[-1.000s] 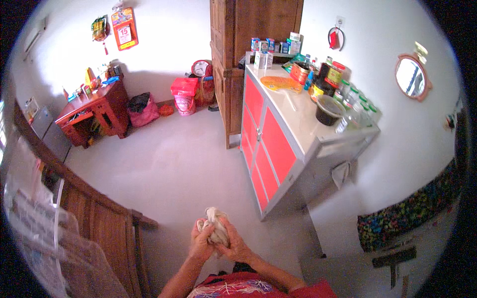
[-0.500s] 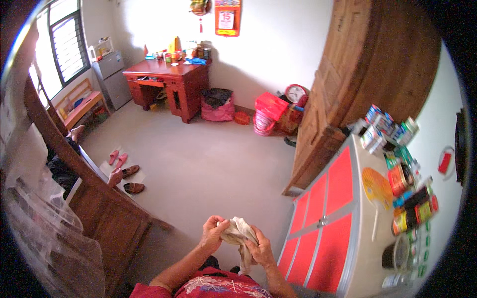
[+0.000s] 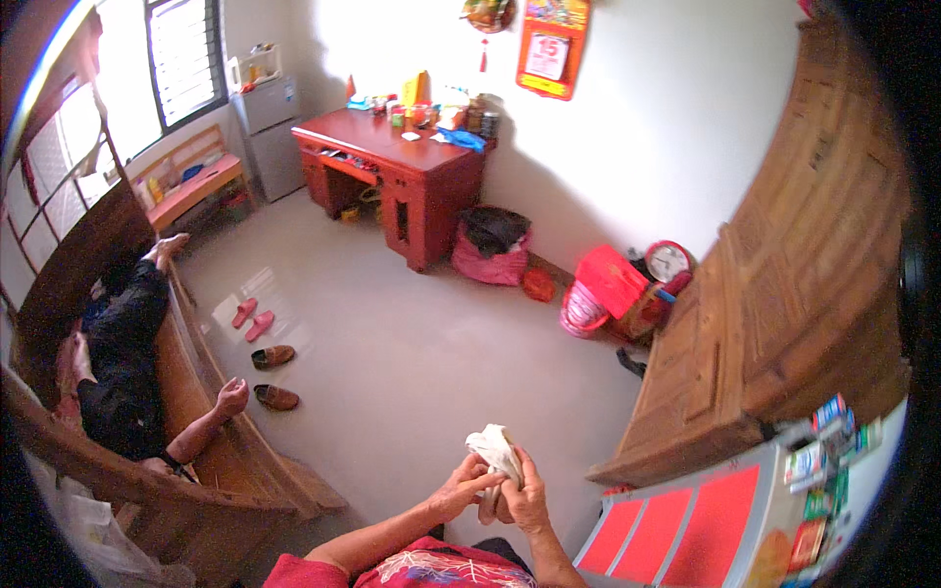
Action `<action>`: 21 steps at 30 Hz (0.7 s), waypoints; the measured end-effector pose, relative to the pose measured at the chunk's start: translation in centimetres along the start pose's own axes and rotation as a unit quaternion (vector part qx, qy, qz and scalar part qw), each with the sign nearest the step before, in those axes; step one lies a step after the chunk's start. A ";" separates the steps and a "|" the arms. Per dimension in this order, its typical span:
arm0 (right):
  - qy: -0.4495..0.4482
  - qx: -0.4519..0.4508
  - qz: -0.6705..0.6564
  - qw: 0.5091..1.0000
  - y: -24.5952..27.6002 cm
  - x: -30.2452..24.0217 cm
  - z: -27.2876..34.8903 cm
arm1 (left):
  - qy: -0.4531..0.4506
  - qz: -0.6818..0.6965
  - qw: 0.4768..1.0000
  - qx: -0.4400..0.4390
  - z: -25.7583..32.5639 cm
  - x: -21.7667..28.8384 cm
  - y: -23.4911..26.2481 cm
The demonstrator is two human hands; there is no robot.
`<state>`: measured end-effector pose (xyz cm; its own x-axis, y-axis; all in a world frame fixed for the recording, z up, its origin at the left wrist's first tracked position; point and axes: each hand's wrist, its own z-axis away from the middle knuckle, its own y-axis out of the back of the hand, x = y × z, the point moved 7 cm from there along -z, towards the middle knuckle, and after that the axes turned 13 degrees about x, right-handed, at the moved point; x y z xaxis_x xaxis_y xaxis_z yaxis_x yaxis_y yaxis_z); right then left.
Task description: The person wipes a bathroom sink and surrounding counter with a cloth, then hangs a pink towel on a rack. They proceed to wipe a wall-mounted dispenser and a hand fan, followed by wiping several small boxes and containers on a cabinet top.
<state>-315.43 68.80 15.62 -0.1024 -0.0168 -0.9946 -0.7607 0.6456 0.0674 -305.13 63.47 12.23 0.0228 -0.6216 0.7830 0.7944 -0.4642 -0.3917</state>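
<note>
An off-white cloth [image 3: 493,446] is bunched up between my two hands, in front of my red shirt. My left hand [image 3: 463,492] grips its lower left side, fingers reaching in toward the folds. On the other side my right hand [image 3: 525,498] is wrapped around it, with the thumb and fingers bent. The top of the cloth sticks up above my fingers; its lower part is mostly covered by them.
A person in dark clothes [image 3: 132,353] lies on a wooden bed [image 3: 191,338] at left, one arm over its edge. Brown shoes [image 3: 274,396] and pink slippers [image 3: 259,324] stand beside it. To the right are a wooden wardrobe [image 3: 725,363] and red-fronted cabinet [image 3: 667,534]; a desk [image 3: 392,147] stands farther back.
My view has turned leftward, showing more of the bed and the person on it. My hands have come closer together, and the cloth is gathered into a smaller bunch, its hanging end no longer visible.
</note>
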 end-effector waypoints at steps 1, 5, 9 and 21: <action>-0.042 -0.010 -0.058 0.997 -1.0 -0.4 -2.0 | -0.001 -0.009 1.000 -0.005 -2.3 0.8 1.0; -0.127 0.060 -0.141 0.980 -1.4 1.9 -11.5 | -0.001 -0.001 1.000 0.003 -10.3 5.1 2.0; -0.099 0.101 -0.158 0.977 -2.8 2.7 -22.5 | -0.014 0.033 0.999 0.028 -18.7 9.6 3.3; -0.145 -0.183 -0.218 0.948 -18.9 1.6 -49.2 | -0.080 0.104 0.987 0.089 -38.1 27.6 7.0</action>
<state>-332.75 18.98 16.63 0.4128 0.0239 -0.9105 -0.8669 0.3172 -0.3846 -322.05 18.96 12.69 0.2806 -0.5772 0.7669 0.8560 -0.2109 -0.4720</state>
